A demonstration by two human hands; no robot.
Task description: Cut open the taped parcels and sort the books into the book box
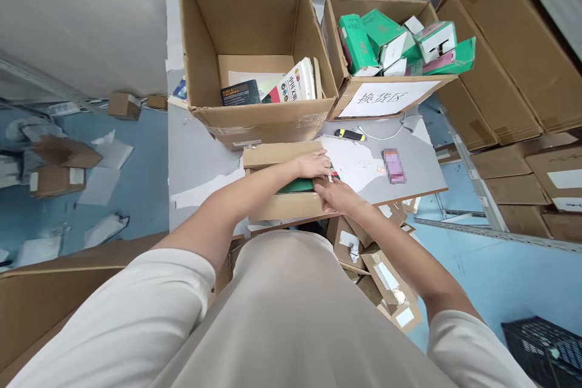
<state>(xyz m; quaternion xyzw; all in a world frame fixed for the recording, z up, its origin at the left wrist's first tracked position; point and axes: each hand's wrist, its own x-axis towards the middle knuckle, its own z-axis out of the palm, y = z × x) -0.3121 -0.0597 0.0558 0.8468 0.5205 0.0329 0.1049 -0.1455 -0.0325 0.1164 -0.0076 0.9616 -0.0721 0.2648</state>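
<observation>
A small cardboard box (286,207) lies lengthwise on the grey table, close to its front edge, with its long flaps folded out. Inside it shows a strip of something green (297,186), partly covered by my left forearm. My left hand (314,165) grips the box's right end from the far side, its fingers bent over the cardboard. At the near corner of that same end, my right hand (337,196) is closed on the cardboard. A small dark and red piece shows between the hands, too hidden to name.
Behind stand a large open carton (268,121) with several books and a carton (336,97) of green boxes. A yellow-black utility knife (350,134) and a pink phone-like item (393,166) lie at right. Shelved cartons (504,54) rise on the right; boxes (386,276) lie below the table.
</observation>
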